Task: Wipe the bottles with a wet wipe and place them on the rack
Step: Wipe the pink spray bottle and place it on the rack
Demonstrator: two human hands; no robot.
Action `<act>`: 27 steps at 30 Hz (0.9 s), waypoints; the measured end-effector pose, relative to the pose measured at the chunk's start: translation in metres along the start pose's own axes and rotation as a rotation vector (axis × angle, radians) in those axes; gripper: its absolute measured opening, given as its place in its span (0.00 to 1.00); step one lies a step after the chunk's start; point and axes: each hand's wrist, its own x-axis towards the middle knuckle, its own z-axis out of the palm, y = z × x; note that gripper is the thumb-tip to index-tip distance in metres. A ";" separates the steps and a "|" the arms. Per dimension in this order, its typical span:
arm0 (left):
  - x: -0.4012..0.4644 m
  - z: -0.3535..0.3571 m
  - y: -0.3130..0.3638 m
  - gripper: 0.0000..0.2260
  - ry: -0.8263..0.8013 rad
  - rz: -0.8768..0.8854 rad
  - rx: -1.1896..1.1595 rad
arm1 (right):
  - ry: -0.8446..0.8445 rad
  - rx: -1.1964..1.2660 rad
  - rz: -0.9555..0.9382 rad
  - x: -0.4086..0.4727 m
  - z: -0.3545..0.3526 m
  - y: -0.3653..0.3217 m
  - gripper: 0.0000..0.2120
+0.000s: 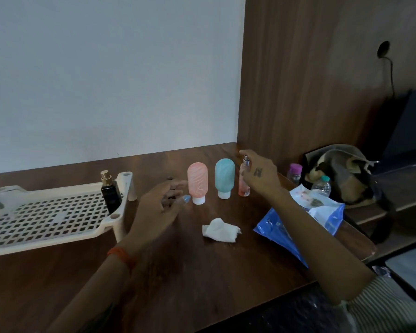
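counter (202, 272): dark wood top, carries everything; white wall behind, wood panel on the right.
rack (46, 217): cream plastic, perforated shelf on short legs, left side of the counter.
bag (341, 176): dark, slumped off the counter's right edge, on a lower ledge.
wipe pack (286, 234): blue, lying flat at right, partly under the right forearm.
left hand (161, 205): hovers over the counter between rack and pink bottle, palm up-ish, fingers (178, 185) spread and relaxed, holding nothing; light blue nail on the thumb, red thread at the wrist.
right hand (262, 175): reaches over the spray bottle, fingers curled round its upper part; small mark on the back of the hand, striped sleeve at the elbow.
wipe (220, 230): white, crumpled, lying loose on the counter in front of the bottles, apart from both hands.
pink bottle (197, 183): squeeze type, stands cap-down on a white cap, mid counter, just beside the left fingertips.
teal bottle (224, 177): same type, cap-down, just right of the pink one, not touching it.
black bottle (110, 192): gold sprayer top, upright on the rack's right back corner.
spray bottle (244, 186): slim, clear with pinkish liquid, silver nozzle, upright on the counter right of the teal one, gripped by the right hand.
water bottle (321, 186): clear, teal cap, beside the bag behind the wipe pack.
purple-cap bottle (294, 173): small, near the counter's right back edge; details too dim.
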 end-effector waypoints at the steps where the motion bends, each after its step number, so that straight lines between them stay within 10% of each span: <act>1: 0.000 0.001 -0.001 0.13 -0.016 -0.022 -0.013 | 0.002 0.003 0.012 -0.001 0.001 0.000 0.19; 10: -0.004 -0.009 0.006 0.10 -0.016 0.036 -0.130 | 0.231 0.190 -0.263 -0.044 -0.040 -0.049 0.14; 16: -0.002 -0.028 0.010 0.17 -0.016 0.139 -0.363 | -0.092 0.286 -0.335 -0.086 -0.006 -0.084 0.14; 27: 0.002 -0.034 0.004 0.14 -0.080 0.175 -0.381 | -0.150 0.281 -0.391 -0.100 0.018 -0.097 0.25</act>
